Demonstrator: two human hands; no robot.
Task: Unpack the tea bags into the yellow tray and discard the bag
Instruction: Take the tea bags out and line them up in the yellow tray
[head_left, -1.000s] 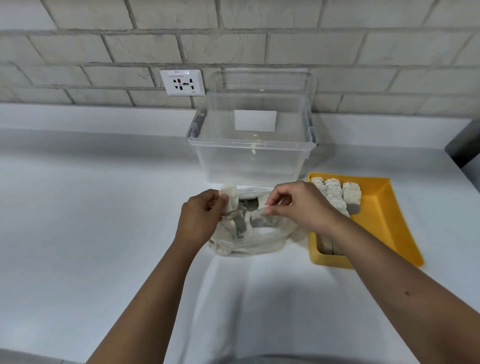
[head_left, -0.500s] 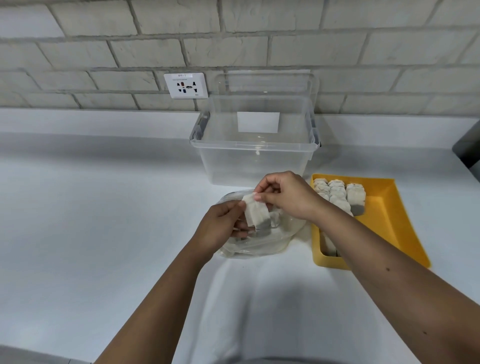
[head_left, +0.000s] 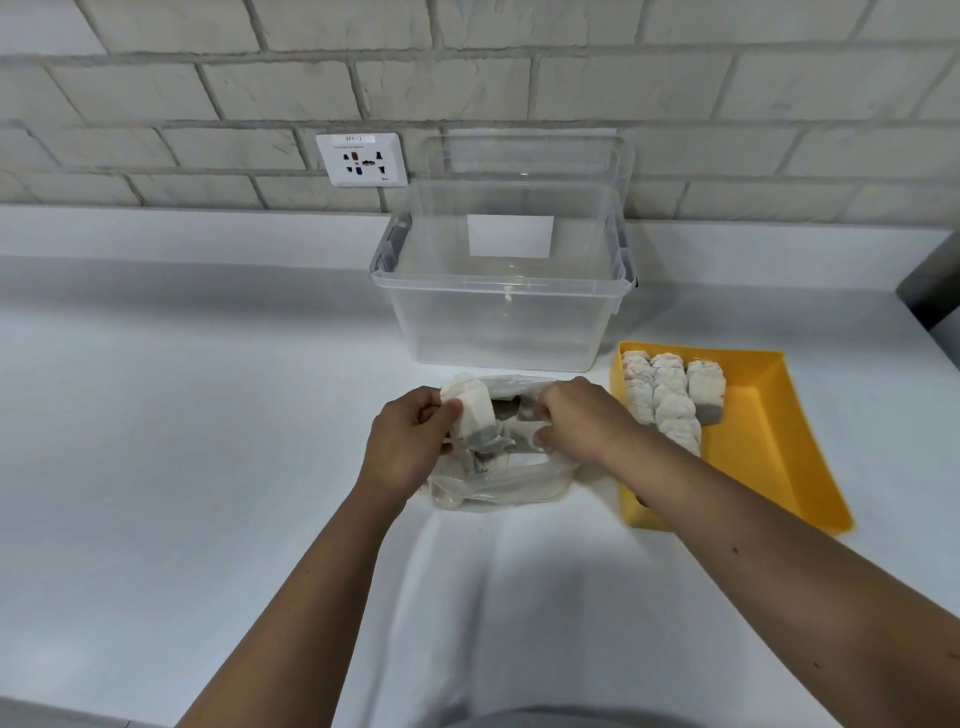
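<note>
Tea bag (head_left: 475, 410) pinched in left fingers (head_left: 451, 410).

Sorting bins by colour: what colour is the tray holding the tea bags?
Yellow tray, seen in the head view.

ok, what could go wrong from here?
1. The left hand pinches a tea bag by its top edge, above the clear plastic bag, not the yellow tray. It could drop back or land on the counter on the way over.
2. The right hand reaches into the bag's limp opening; the film may lift or spill the remaining tea bags.
3. The tray's left side is already packed, so new bags could topple the rows.
</note>
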